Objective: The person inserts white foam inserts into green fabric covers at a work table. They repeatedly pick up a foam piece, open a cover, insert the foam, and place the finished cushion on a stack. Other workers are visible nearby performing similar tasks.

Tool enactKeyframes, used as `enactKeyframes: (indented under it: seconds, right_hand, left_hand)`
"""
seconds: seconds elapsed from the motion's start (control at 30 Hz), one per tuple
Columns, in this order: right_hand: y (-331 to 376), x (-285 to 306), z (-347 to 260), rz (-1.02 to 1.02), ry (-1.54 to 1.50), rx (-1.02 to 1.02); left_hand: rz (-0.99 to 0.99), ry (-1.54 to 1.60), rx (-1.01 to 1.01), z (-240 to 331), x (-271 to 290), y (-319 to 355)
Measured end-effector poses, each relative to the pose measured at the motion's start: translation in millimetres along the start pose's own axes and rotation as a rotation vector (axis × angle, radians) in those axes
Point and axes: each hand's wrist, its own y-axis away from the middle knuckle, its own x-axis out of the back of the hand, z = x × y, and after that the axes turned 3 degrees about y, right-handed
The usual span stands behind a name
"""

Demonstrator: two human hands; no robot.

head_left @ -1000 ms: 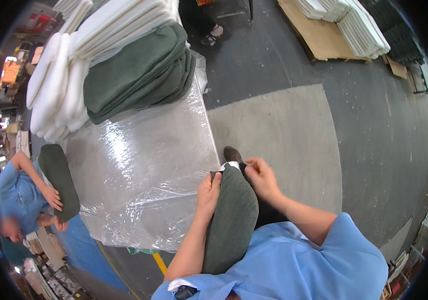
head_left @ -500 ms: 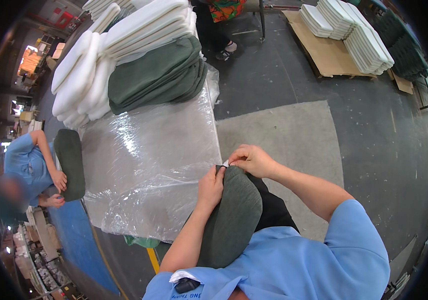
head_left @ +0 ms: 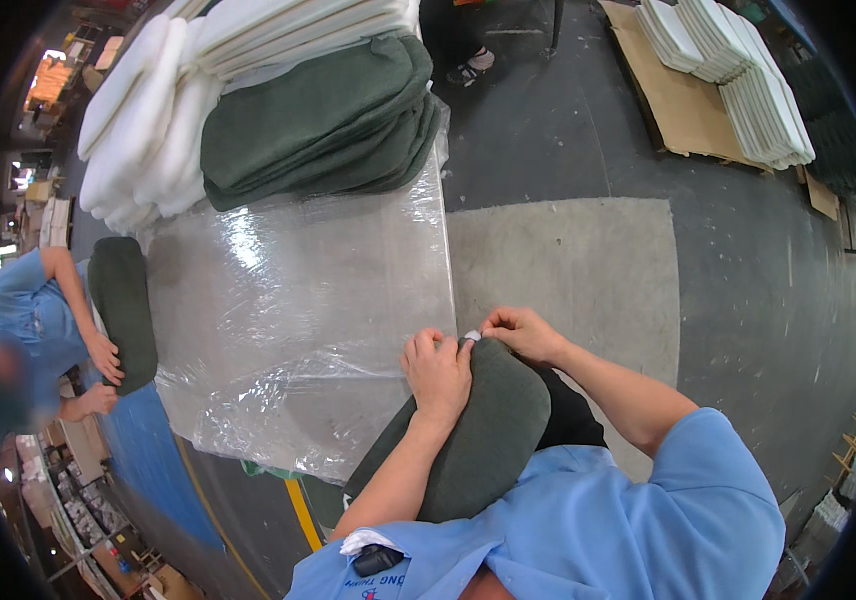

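A dark green fabric cushion point(head_left: 493, 430) leans against my body beside the table corner. At its far end a small white bit point(head_left: 472, 337) shows at the edge of the cover; whether it is padding or a tag I cannot tell. My left hand point(head_left: 438, 378) is closed on the left edge of the cushion's far end, thumb close to the white bit. Thumb and fingers of my right hand point(head_left: 520, 333) pinch the cover edge just right of the white bit.
A plastic-wrapped table point(head_left: 298, 290) extends ahead of me. On it lie stacked green cushions point(head_left: 318, 125) and white pads point(head_left: 143, 110). To the left, a co-worker point(head_left: 38, 310) handles another green cushion point(head_left: 124, 315). White pads point(head_left: 763, 110) rest on a cardboard-covered pallet point(head_left: 668, 100) far right.
My view has shifted slightly. Both hands stay at the cushion's far end; the left hand has turned with its back more upward, its fingers curled over the edge.
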Motion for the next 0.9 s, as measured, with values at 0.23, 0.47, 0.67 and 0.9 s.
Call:
enactKeyframes:
  seconds: [0.23, 0.47, 0.67, 0.9]
  right_hand:
    - [-9, -1, 7, -0.022, -0.145, -0.018]
    - [-25, -15, 13, 0.071, -0.259, -0.431]
    - [-47, -17, 29, -0.267, -0.62, -0.731]
    - [-24, 8, 43, -0.325, -0.926, -0.667]
  left_hand:
    - [0.042, 0.028, -0.059, -5, -6, -14]
    - [-0.037, 0.094, -0.038, -14, -16, -35]
    - [0.0, 0.113, -0.03, -16, -25, -39]
    - [-0.107, 0.101, -0.237, 1, -35, -40]
